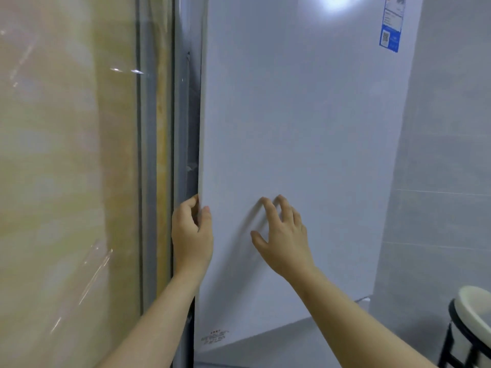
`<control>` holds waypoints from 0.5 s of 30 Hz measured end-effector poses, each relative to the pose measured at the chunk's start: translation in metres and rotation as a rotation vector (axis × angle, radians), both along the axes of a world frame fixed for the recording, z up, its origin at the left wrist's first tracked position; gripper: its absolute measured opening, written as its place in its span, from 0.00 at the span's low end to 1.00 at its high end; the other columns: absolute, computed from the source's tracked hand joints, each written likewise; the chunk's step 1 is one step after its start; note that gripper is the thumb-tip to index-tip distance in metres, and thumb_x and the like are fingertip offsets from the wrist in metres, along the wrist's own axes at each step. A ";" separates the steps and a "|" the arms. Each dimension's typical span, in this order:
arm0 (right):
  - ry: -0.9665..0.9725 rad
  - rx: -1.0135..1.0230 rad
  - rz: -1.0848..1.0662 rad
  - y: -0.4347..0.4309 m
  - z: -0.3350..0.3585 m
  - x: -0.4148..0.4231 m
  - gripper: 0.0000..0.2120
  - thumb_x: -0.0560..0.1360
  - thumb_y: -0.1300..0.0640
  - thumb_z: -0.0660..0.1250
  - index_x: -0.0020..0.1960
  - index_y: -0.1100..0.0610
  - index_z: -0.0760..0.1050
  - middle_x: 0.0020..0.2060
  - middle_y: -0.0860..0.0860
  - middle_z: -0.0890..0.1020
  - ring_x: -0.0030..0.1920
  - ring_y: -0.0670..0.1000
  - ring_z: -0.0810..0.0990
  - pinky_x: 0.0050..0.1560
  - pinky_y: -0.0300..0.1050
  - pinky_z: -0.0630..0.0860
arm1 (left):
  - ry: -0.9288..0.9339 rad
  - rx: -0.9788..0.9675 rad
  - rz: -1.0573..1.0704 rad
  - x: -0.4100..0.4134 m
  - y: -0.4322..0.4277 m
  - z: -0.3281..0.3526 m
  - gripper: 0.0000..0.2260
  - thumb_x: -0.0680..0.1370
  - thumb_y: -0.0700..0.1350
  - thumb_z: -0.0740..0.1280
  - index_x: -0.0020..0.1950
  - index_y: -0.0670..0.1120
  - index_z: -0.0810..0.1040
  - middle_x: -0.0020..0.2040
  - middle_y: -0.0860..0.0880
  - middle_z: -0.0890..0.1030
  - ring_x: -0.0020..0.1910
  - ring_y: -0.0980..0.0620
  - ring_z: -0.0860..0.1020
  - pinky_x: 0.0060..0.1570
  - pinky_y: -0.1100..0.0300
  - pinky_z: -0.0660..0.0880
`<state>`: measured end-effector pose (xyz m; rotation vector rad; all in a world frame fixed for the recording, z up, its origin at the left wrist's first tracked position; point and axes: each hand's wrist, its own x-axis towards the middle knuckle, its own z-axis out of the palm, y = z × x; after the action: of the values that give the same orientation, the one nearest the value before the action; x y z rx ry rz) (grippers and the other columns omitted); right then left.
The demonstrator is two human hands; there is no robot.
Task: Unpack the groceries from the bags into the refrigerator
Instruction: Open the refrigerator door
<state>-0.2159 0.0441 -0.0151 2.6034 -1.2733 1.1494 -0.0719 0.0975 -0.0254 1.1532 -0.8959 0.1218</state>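
While the left hand [191,235] curls round the left edge of the white refrigerator door [305,128], its fingers are hooked behind that edge and mostly hidden, and the thumb lies on the front face. The right hand [281,240] sits near it on the same face, with a strip of bare door between the two. That hand is spread, the fingers fanned and slightly bent with their tips touching the panel and the thumb stuck out toward the gripping hand. It holds nothing.

Directly above the grip a thin dark gap runs up along the door's edge. I cannot tell from here whether the door is sealed or just ajar. On the far side of the gap from the gripping fingers stands a grey frame [180,128], and beyond it a yellowish marbled panel [66,155] under shiny clear film.

Low on the door, well below the grip, is a small printed logo [214,338]. High up and far to the right of both hands, a blue and white energy label [392,25] is stuck near the door's top corner. Past the door's right side is a pale tiled wall [451,155]. Below the right forearm there is a white round-topped stool [470,322] on a black frame.
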 end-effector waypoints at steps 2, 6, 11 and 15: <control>-0.032 0.001 0.037 0.021 0.001 -0.018 0.30 0.77 0.47 0.61 0.74 0.46 0.52 0.75 0.50 0.50 0.74 0.54 0.52 0.70 0.49 0.56 | -0.022 -0.043 0.002 -0.022 0.020 -0.003 0.07 0.80 0.43 0.61 0.57 0.52 0.72 0.53 0.52 0.74 0.48 0.65 0.74 0.45 0.74 0.69; -0.082 0.010 0.078 0.062 0.004 -0.059 0.30 0.77 0.48 0.61 0.74 0.49 0.53 0.75 0.50 0.53 0.73 0.53 0.54 0.70 0.47 0.56 | -0.142 -0.113 0.054 -0.067 0.059 -0.009 0.11 0.79 0.44 0.59 0.56 0.41 0.76 0.49 0.49 0.74 0.46 0.74 0.71 0.44 0.80 0.65; -0.254 0.006 0.106 0.106 0.008 -0.120 0.28 0.78 0.45 0.59 0.73 0.54 0.58 0.72 0.49 0.62 0.70 0.50 0.62 0.68 0.45 0.61 | -0.232 -0.189 0.030 -0.123 0.095 -0.010 0.10 0.76 0.44 0.59 0.55 0.46 0.75 0.52 0.50 0.74 0.47 0.59 0.77 0.44 0.71 0.73; -0.423 0.025 0.087 0.134 0.011 -0.169 0.36 0.73 0.32 0.51 0.72 0.54 0.61 0.68 0.48 0.67 0.67 0.48 0.68 0.66 0.48 0.67 | -0.342 -0.295 -0.057 -0.175 0.114 -0.005 0.10 0.75 0.46 0.59 0.55 0.56 0.71 0.51 0.60 0.73 0.40 0.55 0.78 0.41 0.67 0.75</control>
<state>-0.3852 0.1780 -0.0042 2.5392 -1.2425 1.7831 -0.2473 0.2115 -0.0302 0.8423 -1.1680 0.4012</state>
